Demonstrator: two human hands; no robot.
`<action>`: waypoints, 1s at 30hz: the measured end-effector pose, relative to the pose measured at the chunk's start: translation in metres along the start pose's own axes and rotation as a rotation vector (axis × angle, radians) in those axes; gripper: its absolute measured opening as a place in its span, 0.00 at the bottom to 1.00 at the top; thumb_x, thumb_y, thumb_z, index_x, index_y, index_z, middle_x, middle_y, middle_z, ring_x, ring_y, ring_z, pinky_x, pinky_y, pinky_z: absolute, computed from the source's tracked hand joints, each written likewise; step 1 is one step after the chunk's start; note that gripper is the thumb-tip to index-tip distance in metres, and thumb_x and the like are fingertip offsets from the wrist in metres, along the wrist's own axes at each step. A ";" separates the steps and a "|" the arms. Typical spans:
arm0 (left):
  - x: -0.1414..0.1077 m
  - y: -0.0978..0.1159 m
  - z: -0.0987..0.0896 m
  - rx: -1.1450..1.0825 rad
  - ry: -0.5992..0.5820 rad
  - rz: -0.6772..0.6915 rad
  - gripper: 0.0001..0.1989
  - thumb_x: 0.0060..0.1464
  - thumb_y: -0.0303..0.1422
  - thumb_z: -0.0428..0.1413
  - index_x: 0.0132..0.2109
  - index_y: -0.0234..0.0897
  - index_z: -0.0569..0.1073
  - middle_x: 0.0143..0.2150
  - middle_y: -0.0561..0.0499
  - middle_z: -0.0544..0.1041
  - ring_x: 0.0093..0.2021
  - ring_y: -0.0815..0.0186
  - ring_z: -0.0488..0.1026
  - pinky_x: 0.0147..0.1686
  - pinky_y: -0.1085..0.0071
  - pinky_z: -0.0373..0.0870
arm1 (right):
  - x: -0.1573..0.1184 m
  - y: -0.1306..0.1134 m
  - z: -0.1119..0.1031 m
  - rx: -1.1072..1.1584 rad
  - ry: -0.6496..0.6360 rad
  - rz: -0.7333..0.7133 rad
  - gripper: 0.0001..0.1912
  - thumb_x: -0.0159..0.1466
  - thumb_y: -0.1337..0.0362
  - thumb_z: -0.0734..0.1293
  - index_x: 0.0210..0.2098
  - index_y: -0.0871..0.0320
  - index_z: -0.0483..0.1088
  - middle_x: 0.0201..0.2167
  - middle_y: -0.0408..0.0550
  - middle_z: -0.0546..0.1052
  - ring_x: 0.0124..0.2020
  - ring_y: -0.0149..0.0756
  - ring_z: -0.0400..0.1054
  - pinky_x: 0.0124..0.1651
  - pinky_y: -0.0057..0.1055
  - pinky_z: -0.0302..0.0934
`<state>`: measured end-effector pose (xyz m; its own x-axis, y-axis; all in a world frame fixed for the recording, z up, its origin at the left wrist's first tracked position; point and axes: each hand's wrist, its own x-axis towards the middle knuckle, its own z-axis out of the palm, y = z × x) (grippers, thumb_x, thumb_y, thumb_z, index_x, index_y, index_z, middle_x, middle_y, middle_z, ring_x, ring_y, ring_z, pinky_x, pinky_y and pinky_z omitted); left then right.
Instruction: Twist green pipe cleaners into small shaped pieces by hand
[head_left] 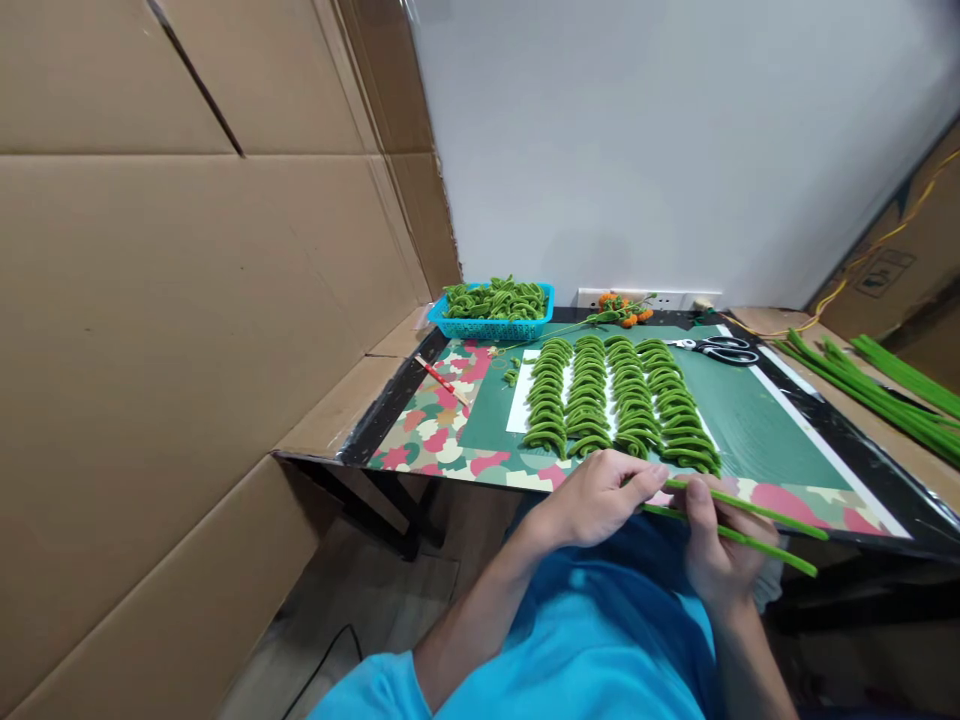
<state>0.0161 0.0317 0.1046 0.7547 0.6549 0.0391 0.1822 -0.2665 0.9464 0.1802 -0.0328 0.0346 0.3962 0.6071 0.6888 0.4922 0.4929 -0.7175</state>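
Observation:
A green pipe cleaner (784, 522) runs between my hands over the table's front edge, two lengths of it pointing off to the right. My left hand (604, 497) is closed on its left end, thumb and forefinger pinched together. Around its middle, the fingers of my right hand (721, 545) are closed, with the thumb on top. The bend at the left is hidden, so I cannot tell whether it is one folded stem or two. Just beyond my hands, curled green pipe cleaner pieces (589, 395) lie in several columns on white paper (519, 410).
A blue basket (491, 328) of green pieces stands at the back left. Black-handled scissors (724, 350) and an orange flower stem (626, 312) lie at the back. Long green pipe cleaners (877, 395) rest at right. A red stick (442, 380) lies left. Cardboard (187, 280) walls the left side.

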 end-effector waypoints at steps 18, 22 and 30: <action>-0.005 -0.002 0.005 0.066 0.029 0.020 0.31 0.70 0.57 0.51 0.33 0.34 0.75 0.28 0.57 0.60 0.33 0.70 0.59 0.34 0.71 0.52 | -0.020 0.018 0.006 -0.140 0.181 -0.195 0.13 0.72 0.61 0.67 0.32 0.56 0.80 0.24 0.43 0.79 0.25 0.36 0.74 0.32 0.33 0.68; -0.005 -0.003 0.006 0.066 0.031 0.048 0.30 0.70 0.56 0.52 0.32 0.34 0.74 0.28 0.57 0.60 0.33 0.71 0.60 0.34 0.72 0.52 | -0.021 0.017 0.008 -0.132 0.223 -0.243 0.12 0.71 0.64 0.68 0.32 0.56 0.79 0.24 0.43 0.78 0.25 0.35 0.72 0.31 0.33 0.66; -0.007 -0.004 0.009 0.079 0.050 0.107 0.29 0.72 0.52 0.51 0.28 0.35 0.67 0.27 0.58 0.62 0.32 0.72 0.61 0.33 0.72 0.51 | -0.020 0.018 0.012 -0.115 0.261 -0.335 0.10 0.69 0.69 0.68 0.33 0.57 0.79 0.24 0.41 0.76 0.22 0.30 0.67 0.28 0.29 0.60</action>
<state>0.0157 0.0214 0.0973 0.7407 0.6535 0.1558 0.1533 -0.3903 0.9078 0.1720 -0.0287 0.0066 0.3750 0.2404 0.8953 0.7040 0.5545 -0.4437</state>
